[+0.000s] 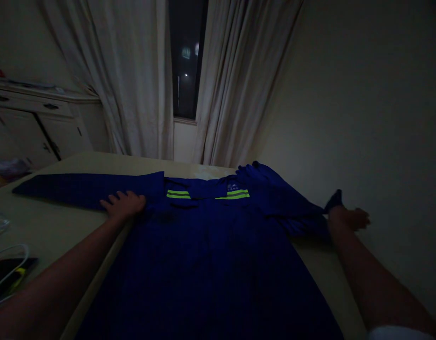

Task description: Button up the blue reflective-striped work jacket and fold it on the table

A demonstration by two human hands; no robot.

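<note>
A dark blue work jacket with two yellow-green reflective stripes on the chest lies spread flat on a pale table. Its left sleeve stretches out straight to the left. My left hand rests flat on the jacket near that shoulder, fingers spread. The right sleeve is bunched and crumpled toward the right edge. My right hand is at the end of that sleeve, closed on the dark cuff, out past the table's right edge.
Pale curtains frame a dark window behind the table. A white cabinet with drawers stands at the left. A dark flat object with a white cable lies at the table's left edge. A bare wall is on the right.
</note>
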